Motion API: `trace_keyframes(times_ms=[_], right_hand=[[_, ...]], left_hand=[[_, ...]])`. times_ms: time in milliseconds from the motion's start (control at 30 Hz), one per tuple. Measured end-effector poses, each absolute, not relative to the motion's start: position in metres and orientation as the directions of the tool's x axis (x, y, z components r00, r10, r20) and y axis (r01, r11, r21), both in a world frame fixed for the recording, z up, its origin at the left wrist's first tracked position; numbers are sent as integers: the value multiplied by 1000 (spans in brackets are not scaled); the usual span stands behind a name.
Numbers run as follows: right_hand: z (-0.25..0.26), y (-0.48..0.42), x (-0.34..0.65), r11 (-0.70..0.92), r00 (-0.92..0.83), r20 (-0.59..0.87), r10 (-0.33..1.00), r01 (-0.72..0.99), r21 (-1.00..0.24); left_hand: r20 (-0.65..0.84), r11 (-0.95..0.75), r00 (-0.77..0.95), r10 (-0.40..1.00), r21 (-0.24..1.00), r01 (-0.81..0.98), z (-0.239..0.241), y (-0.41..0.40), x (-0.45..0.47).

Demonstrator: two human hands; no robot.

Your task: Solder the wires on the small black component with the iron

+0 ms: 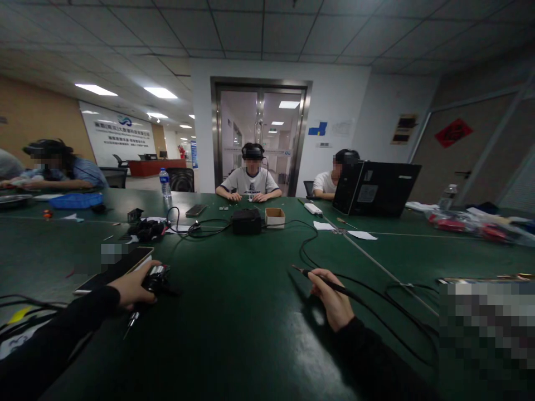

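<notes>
Resting on the dark green bench (251, 334), the left hand (132, 288) is curled over a small black and silver metal device (156, 279), fingers closed around its near end; how tightly it clamps I cannot tell. Just below that hand a thin metal-tipped tool (131, 323) lies on the bench, pointing toward the near edge. Well apart from it, the right hand (332, 298) pinches a slim black pen-shaped tool (321, 280) the way one holds a pencil, its tip angled up and to the left, clear of the left hand's device. A black cable (376, 295) runs from the tool's rear end across the bench to the right. Both arms wear black sleeves.

Just beyond the left hand lies a flat dark smartphone with a pale rim (115, 270). Farther out, near the middle of the bench, sit a black box-shaped unit (246, 221) and, touching its right side, a small open cardboard box (275, 217). A tangle of black leads (146, 228) lies to their left, with a clear plastic water bottle (165, 184) behind. An open black laptop (376, 188) stands to the right. Three other people sit at the far side.
</notes>
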State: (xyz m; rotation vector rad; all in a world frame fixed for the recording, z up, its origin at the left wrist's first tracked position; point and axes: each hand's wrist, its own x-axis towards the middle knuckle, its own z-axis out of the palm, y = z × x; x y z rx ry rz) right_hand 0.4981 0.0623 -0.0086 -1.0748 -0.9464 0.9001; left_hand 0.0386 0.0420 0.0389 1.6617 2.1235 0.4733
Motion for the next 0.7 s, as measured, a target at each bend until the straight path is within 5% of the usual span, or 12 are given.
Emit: trace_keyframes(times_ms=[267, 700], right_hand=[[-9, 49, 458, 185, 143, 167, 976, -126, -975], [-11, 79, 466, 86, 94, 62, 994, -285, -954]], left_hand=[[-166, 284, -231, 959, 543, 790, 37, 40, 26], [-130, 254, -219, 967, 578, 776, 34, 52, 40]])
